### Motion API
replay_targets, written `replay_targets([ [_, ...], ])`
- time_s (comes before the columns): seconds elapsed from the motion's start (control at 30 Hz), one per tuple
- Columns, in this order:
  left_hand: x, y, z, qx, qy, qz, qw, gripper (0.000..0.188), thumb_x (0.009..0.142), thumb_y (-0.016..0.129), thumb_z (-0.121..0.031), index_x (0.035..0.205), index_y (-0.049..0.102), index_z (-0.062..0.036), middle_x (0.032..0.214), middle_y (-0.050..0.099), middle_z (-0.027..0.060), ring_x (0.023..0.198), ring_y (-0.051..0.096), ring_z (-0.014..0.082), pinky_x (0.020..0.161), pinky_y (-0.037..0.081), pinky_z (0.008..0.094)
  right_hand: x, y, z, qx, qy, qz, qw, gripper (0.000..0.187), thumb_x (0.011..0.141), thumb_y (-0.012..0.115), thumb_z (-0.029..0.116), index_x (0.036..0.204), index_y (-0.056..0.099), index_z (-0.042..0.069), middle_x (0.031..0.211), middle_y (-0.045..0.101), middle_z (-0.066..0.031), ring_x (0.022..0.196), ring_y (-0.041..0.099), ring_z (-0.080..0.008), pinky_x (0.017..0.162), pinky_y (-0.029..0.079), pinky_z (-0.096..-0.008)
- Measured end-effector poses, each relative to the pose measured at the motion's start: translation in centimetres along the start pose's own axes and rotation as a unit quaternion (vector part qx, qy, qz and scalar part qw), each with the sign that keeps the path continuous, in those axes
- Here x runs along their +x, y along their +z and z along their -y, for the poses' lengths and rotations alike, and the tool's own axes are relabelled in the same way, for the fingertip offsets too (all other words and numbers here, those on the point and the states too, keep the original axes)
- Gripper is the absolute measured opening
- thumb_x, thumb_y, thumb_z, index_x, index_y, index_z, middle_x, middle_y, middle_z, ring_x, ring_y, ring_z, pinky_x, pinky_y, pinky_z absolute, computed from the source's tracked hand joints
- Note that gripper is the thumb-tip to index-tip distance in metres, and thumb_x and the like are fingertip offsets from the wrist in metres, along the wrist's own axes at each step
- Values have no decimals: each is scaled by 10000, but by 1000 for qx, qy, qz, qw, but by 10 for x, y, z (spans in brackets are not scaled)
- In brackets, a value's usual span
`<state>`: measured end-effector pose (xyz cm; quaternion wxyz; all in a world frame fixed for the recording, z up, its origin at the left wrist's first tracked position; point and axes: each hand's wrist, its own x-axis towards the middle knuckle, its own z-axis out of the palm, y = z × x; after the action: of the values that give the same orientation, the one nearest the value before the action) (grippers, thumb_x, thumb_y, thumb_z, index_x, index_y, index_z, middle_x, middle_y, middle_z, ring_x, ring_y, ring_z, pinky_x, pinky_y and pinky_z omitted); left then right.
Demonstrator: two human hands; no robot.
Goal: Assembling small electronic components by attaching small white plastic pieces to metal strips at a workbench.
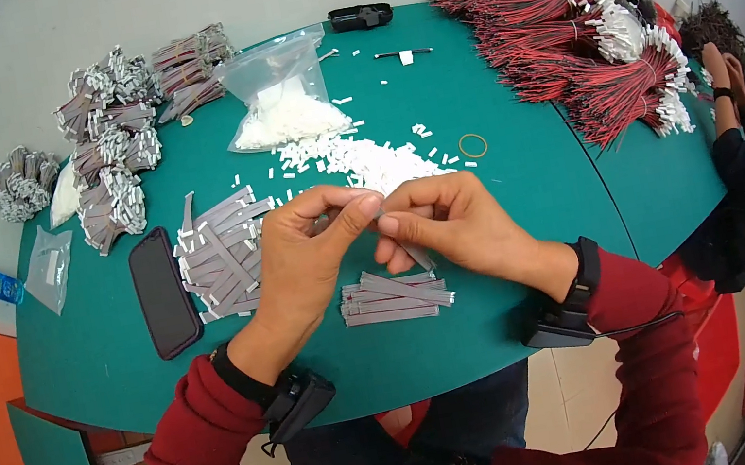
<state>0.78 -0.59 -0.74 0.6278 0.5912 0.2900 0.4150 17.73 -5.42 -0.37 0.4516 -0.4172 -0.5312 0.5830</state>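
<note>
We pinch a grey strip (420,256) in our right hand (464,222), above the table (470,344); its long axis slants down and rightward from the pinch, toward us. Our left hand (301,249) meets the right at the strip's upper end; whether it grips anything, we cannot tell.

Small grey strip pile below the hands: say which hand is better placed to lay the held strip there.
Probably the right hand: the held grey strip slants out beneath it toward the small pile. The left hand sits by the strip's upper end.
</note>
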Motion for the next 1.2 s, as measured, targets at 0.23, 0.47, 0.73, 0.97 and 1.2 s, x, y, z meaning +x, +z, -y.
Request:
replay_targets([
  [0.23, -1, 4, -2, -40, -55, 13, 998, 144, 837, 629, -159, 876, 635, -20, 824, 615, 21, 727, 497, 64, 678, 388, 221, 1, -3, -3, -15, -22, -18, 999, 184, 898, 545, 168, 838, 621, 11, 696, 625, -13, 579, 552, -41, 466, 383, -157],
  [0.47, 1, 5, -5, -2, -32, 34, 999, 161, 858, 600, -163, 875, 646, -10, 832, 627, 34, 797, 555, 87, 772, 417, 225, 3, -4, -7, -33, -35, -27, 998, 184, 895, 550, 164, 829, 618, 7, 677, 613, -9, 564, 534, -37, 491, 398, -165],
  [0.73, 8, 0, 4, 59, -23, 16, 998, 116, 822, 629, -112, 887, 649, -18, 820, 628, 27, 770, 548, 101, 719, 423, 240, 7, -11, -7, -56, -49, -36, 997, 177, 892, 548, 139, 809, 621, 0, 666, 607, -10, 556, 522, -36, 507, 410, -172],
  [0.97, 16, -16, 16, 499, 150, 49, 852, 171, 710, 669, -36, 875, 636, -67, 760, 583, 45, 714, 512, 198, 634, 413, 311, 13, -24, -2, -60, -62, -62, 994, 176, 887, 548, 121, 790, 622, -5, 664, 606, -10, 549, 522, -37, 495, 409, -173],
  [1.2, 15, -9, 13, 537, 172, 64, 824, 200, 663, 689, -22, 844, 620, -69, 749, 564, 69, 715, 511, 253, 617, 418, 341, 10, -21, -4, -55, -57, -54, 995, 176, 888, 545, 115, 790, 621, -9, 659, 604, -8, 542, 527, -37, 494, 419, -174],
])
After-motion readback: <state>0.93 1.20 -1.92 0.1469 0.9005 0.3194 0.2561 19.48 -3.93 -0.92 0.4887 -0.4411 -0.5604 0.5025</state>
